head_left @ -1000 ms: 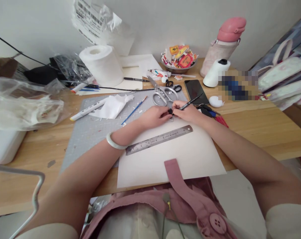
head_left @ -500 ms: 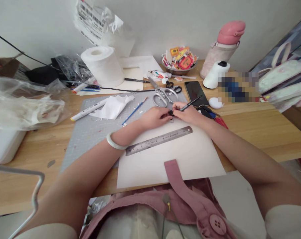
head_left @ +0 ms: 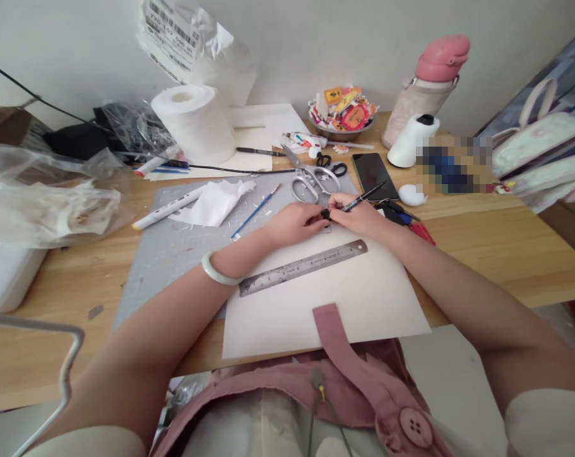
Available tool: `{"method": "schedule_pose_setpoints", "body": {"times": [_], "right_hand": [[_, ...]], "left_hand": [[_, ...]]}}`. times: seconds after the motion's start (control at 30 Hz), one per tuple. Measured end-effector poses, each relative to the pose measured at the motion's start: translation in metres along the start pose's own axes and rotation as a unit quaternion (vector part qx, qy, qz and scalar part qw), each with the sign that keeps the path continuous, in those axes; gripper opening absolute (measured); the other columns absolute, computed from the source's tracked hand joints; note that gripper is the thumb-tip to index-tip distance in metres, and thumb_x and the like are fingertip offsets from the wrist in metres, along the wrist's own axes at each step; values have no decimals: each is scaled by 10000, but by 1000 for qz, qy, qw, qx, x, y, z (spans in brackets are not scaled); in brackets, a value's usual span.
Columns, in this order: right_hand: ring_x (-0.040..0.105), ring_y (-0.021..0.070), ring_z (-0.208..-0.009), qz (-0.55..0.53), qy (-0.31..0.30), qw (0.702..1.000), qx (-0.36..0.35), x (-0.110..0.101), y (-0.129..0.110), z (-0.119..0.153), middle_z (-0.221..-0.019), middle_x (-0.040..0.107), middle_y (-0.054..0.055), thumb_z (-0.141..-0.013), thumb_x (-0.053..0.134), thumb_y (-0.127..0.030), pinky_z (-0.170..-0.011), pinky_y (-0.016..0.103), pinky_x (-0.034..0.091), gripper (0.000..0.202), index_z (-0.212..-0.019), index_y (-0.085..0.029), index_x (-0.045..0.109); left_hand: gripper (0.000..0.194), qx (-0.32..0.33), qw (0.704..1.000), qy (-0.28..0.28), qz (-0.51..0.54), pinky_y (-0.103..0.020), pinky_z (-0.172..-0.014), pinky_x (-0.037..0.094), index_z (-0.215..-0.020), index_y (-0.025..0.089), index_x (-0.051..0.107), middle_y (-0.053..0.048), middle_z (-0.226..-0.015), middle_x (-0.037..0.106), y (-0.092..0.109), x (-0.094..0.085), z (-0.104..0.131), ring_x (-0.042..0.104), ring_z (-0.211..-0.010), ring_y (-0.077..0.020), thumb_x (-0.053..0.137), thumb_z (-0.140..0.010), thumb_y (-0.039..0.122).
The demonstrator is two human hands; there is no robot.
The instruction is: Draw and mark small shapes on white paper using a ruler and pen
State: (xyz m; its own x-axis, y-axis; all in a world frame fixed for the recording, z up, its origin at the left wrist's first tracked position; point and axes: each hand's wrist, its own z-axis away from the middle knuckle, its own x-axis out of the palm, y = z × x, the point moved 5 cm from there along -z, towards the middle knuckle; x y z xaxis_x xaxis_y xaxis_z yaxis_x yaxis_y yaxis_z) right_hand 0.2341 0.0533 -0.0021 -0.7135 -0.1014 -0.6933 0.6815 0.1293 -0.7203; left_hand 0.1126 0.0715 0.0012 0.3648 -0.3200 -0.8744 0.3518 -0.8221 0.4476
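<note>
Near the far edge of the white paper sheet (head_left: 363,285), my two hands meet. My right hand (head_left: 354,214) grips a slim black pen (head_left: 366,195), its back end pointing up to the right; the tip is hidden by the fingers. My left hand (head_left: 297,224) is closed, fingers curled around a small black piece (head_left: 325,214) whose kind I cannot make out. Just below the fingertips a small drawn outline shows on the paper. A metal ruler (head_left: 304,268) lies slanted across the sheet, below both hands.
Scissors (head_left: 311,178) and a phone (head_left: 374,176) lie beyond my hands. On the grey cutting mat (head_left: 173,254) are a paintbrush (head_left: 256,209), a white marker (head_left: 166,209) and crumpled paper (head_left: 214,203). Behind stand a paper roll (head_left: 197,130), a bowl (head_left: 342,134) of cutouts and a bottle (head_left: 421,95).
The whole view has shifted very slightly. Both hands stay in the same place on the paper, with the pen at nearly the same slant.
</note>
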Motion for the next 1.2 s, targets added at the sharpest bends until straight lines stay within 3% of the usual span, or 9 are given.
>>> {"method": "schedule_pose_setpoints", "body": {"times": [1.2], "right_hand": [[390,107,-560,-11,8,1000,-17,-1,1,-1,-569,442,-38,-699,455,-226,-542,242,269,68,-647,-183,451]], "left_hand": [[194,-3,1000,9,2,-228,-560,328,-713,155,516,-2,-666,557,-2,0,0,479,-587,-111,445,-848,276]]}}
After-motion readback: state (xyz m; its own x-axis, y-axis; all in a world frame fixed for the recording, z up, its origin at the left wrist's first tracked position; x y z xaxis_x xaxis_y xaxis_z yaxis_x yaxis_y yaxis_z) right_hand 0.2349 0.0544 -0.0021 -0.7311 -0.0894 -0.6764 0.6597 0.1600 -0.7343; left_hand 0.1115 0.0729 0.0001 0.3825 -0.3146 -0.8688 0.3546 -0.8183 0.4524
